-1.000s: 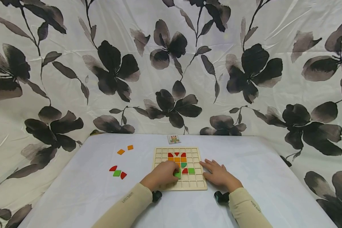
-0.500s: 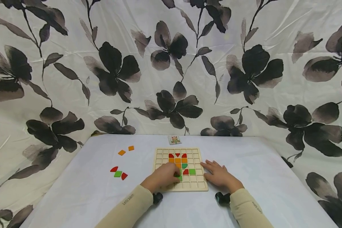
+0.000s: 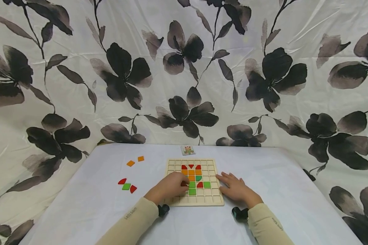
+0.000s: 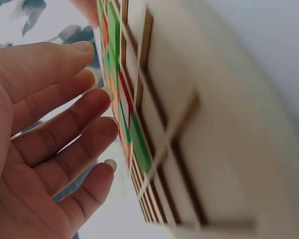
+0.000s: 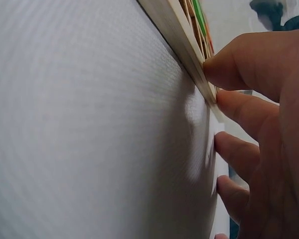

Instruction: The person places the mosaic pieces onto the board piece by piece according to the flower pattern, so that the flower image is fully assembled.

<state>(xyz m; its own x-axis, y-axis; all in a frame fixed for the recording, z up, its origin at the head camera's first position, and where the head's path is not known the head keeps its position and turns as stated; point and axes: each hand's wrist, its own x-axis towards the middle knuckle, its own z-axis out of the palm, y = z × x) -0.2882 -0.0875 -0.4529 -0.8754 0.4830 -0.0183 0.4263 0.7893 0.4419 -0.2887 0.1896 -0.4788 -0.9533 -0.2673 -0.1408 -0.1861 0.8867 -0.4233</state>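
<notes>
A pale wooden grid board [image 3: 208,199] lies on the table, with red, orange and green tiles set in its squares. Over its left half is my left hand [image 3: 171,185], fingers bent loosely. In the left wrist view, the thumb and fingers [image 4: 74,112] stand apart and nothing shows between them. Just right of these fingertips are two light green square tiles [image 3: 192,191]; the hand covers part of the board's left side. My right hand [image 3: 237,188] rests at the right edge, and in the right wrist view its thumb [image 5: 229,69] touches the board's side.
Left on the white tablecloth [image 3: 263,163] lie two orange tiles [image 3: 130,163], two red quarter-round tiles [image 3: 133,189] and one green tile [image 3: 126,186]. Behind the board is a small patterned card [image 3: 188,150]. A floral curtain [image 3: 184,68] hangs beyond the table.
My left hand has drawn back slightly to the left, uncovering the lower green tiles it partly hid. The right hand stays at the board's edge.
</notes>
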